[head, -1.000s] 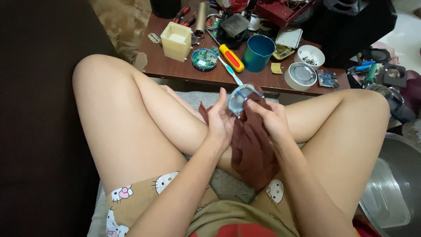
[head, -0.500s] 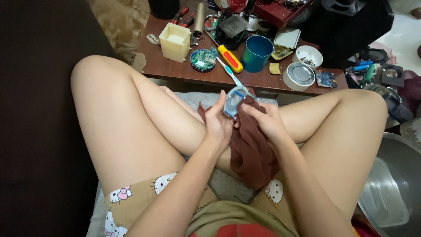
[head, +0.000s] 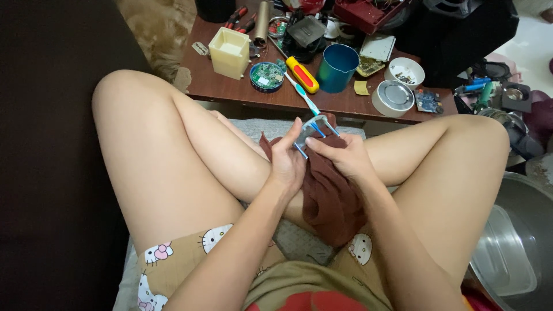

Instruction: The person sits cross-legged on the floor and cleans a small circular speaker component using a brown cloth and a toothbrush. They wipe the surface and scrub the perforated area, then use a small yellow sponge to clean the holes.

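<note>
My left hand [head: 288, 164] grips a small grey part with thin blue legs [head: 312, 131], held above my crossed legs. My right hand [head: 341, 156] presses a dark brown cloth [head: 331, 198] against that part from the right; the cloth hangs down between my knees. Both hands sit close together, fingers touching the part. The underside of the part is hidden by the cloth.
A low brown table [head: 230, 92] stands just beyond my knees, cluttered with a cream box [head: 229, 52], a round circuit board [head: 267, 75], a yellow-red screwdriver [head: 302, 74], a blue toothbrush [head: 304, 98], a teal cup [head: 336, 67] and small round dishes [head: 393, 97]. A metal basin [head: 518, 247] sits at the right.
The grey part has been turned in my hands, its blue legs now pointing outward. The cloth has shifted with my right hand; both hands stay in the same spot.
</note>
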